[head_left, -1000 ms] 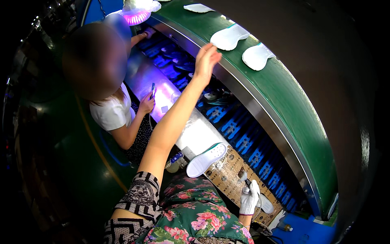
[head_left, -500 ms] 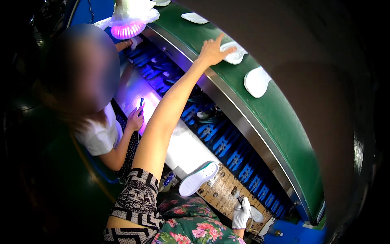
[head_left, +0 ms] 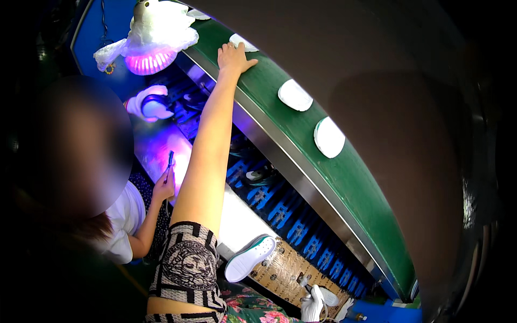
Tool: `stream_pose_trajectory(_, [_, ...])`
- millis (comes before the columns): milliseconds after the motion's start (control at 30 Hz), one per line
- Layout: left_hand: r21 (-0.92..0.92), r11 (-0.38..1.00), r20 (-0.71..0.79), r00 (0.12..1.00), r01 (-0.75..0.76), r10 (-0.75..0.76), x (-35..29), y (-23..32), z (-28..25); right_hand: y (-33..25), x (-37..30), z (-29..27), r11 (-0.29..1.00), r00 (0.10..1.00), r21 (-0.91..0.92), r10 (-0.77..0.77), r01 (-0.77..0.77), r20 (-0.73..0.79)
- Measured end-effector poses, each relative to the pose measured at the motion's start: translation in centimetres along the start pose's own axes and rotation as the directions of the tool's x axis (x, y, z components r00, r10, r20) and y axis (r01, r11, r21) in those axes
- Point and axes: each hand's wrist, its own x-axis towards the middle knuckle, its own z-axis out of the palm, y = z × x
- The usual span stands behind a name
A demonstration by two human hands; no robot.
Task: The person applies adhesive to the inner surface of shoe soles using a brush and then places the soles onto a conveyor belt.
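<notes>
My left hand (head_left: 235,58), bare, reaches far out over the green conveyor belt (head_left: 366,207). Its fingers are stretched and lie at a white shoe sole (head_left: 245,43), partly covering its near edge; the thumb points aside. Two more white soles, a middle one (head_left: 295,95) and a nearer one (head_left: 329,138), rest on the belt. Low in the view, my right hand (head_left: 312,306), in a white knit glove, is closed round a small brush (head_left: 305,282) with a pale cord beside it. A grey-white sole (head_left: 328,296) lies next to that hand.
A white outsole with a teal edge (head_left: 250,258) sits on the cardboard-covered ledge (head_left: 284,269). Beyond it runs a rack of blue holders (head_left: 296,232). A co-worker at left holds a shoe in a gloved hand (head_left: 153,102) and a corded tool (head_left: 170,160). A plastic-wrapped lamp (head_left: 156,37) glows pink.
My left hand has gone from the middle sole to the one farther away. The whole view has shifted. The co-worker's gloved hand with a shoe has come into fuller view.
</notes>
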Motion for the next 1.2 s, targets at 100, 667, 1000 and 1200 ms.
stream_pose_trajectory(100, [-0.214, 0.977, -0.229, 0.972, -0.005, -0.045, 0.3, -2.5, 0.1, 0.4, 0.3, -0.1, 1.0, 0.999, -0.003, 0.007, -0.007, 0.051])
stream_pose_trajectory(667, [-0.92, -0.302, -0.133, 0.924, -0.25, -0.359, -35.5, 5.1, -10.2, 2.4, 3.0, -3.3, 0.951, 0.991, 0.308, -0.038, -0.004, 0.13])
stream_pose_trajectory(1000, [-0.879, -0.089, 0.427, 0.856, 0.469, 0.29, -53.0, 14.1, -11.4, -4.1, 2.7, -10.0, 0.816, 0.904, 0.577, -0.232, -0.02, 0.359])
stream_pose_trajectory(1200, [-0.717, 0.207, 0.639, 0.51, 0.665, 0.575, -62.1, 19.4, -8.5, -8.7, -2.8, -8.2, 0.811, 0.868, 0.585, -0.287, -0.005, 0.405])
